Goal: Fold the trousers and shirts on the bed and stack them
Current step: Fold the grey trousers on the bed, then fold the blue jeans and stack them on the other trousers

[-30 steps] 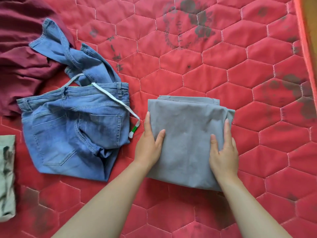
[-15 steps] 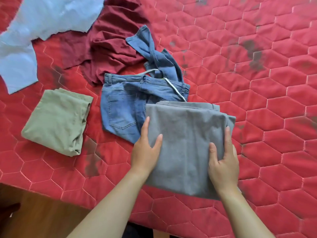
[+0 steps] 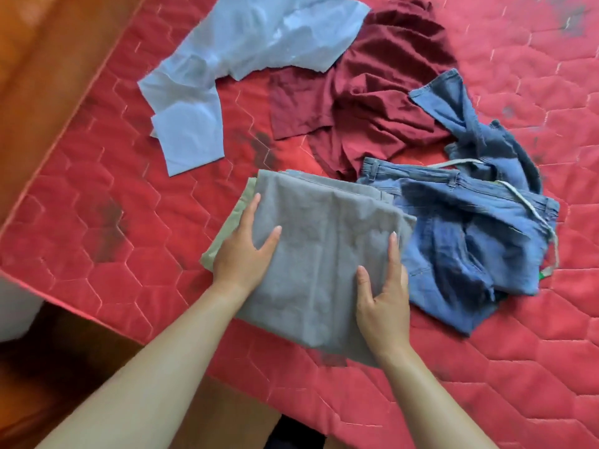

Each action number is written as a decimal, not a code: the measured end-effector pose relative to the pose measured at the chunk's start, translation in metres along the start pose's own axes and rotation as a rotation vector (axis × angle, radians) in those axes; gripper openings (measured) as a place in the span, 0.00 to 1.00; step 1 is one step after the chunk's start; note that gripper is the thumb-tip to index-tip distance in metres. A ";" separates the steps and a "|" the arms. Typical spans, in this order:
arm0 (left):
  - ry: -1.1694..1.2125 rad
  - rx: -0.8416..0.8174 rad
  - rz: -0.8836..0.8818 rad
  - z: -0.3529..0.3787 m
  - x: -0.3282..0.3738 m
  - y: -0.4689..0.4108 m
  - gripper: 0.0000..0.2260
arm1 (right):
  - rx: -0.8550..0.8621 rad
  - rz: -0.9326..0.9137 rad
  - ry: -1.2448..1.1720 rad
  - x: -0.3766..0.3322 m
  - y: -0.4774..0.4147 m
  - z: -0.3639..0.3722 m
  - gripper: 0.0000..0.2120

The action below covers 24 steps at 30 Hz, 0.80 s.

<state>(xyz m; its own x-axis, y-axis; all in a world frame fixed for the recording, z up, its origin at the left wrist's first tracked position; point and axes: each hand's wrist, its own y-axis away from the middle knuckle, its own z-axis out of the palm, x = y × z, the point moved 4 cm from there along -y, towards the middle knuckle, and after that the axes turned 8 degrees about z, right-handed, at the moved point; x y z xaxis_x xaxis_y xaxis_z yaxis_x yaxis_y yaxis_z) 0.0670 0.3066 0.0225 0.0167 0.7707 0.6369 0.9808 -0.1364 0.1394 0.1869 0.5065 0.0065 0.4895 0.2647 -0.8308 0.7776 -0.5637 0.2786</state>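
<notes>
Folded grey trousers (image 3: 324, 254) lie on top of a folded olive-green garment (image 3: 233, 218), of which only the left edge shows. My left hand (image 3: 246, 254) grips the grey trousers' left edge, fingers on top. My right hand (image 3: 382, 293) holds their right edge. Crumpled blue jeans (image 3: 470, 228) with a pale drawstring lie just to the right, partly under the grey trousers. A maroon shirt (image 3: 366, 98) lies bunched behind them. A light blue shirt (image 3: 240, 59) is spread at the far left.
All the clothes rest on a red quilted mattress (image 3: 486, 367). Its left edge and near corner (image 3: 19, 270) border an orange-brown wooden floor (image 3: 48, 59). Dark stains mark the mattress in places.
Both hands carried the folded grey trousers leftward, off the bare mattress and onto the folded olive-green garment. The view swung left, bringing the light blue shirt and the mattress edge into sight.
</notes>
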 end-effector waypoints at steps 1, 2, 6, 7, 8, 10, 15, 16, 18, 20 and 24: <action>-0.023 0.003 0.004 -0.012 -0.017 -0.011 0.27 | -0.009 0.003 -0.008 -0.007 0.000 0.023 0.35; -0.044 0.007 0.013 -0.023 -0.032 -0.023 0.27 | -0.015 0.006 -0.008 -0.012 -0.001 0.043 0.36; -0.134 -0.052 0.015 -0.034 -0.084 -0.061 0.30 | -0.066 0.064 0.085 -0.013 -0.011 0.103 0.37; -0.214 -0.100 -0.004 -0.030 -0.096 -0.067 0.32 | -0.088 0.115 0.162 -0.011 -0.015 0.113 0.37; -0.323 -0.148 -0.016 -0.025 -0.105 -0.072 0.34 | -0.088 0.159 0.280 -0.009 -0.018 0.121 0.38; -0.481 -0.188 0.035 -0.012 -0.111 -0.077 0.35 | -0.015 0.151 0.506 -0.012 -0.027 0.128 0.40; -0.418 -0.209 0.301 0.032 -0.098 -0.085 0.28 | 0.018 -0.158 0.589 -0.030 -0.063 0.154 0.33; -0.406 -0.229 0.301 0.040 -0.098 -0.087 0.27 | -0.017 -0.164 0.625 -0.026 -0.070 0.161 0.31; -0.418 -0.277 0.277 0.057 -0.103 -0.087 0.27 | -0.096 -0.142 0.703 -0.011 -0.078 0.168 0.30; -0.473 -0.307 0.274 0.069 -0.108 -0.084 0.28 | -0.143 -0.155 0.716 0.004 -0.080 0.166 0.30; -0.448 -0.277 0.237 0.075 -0.098 -0.081 0.29 | -0.171 -0.198 0.584 0.009 -0.087 0.142 0.27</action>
<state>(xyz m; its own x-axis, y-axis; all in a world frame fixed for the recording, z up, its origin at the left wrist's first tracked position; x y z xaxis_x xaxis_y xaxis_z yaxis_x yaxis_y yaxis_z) 0.0000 0.2888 -0.1082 0.3698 0.8791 0.3006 0.8537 -0.4492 0.2634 0.0673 0.4468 -0.0937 0.4272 0.7607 -0.4887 0.9036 -0.3405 0.2599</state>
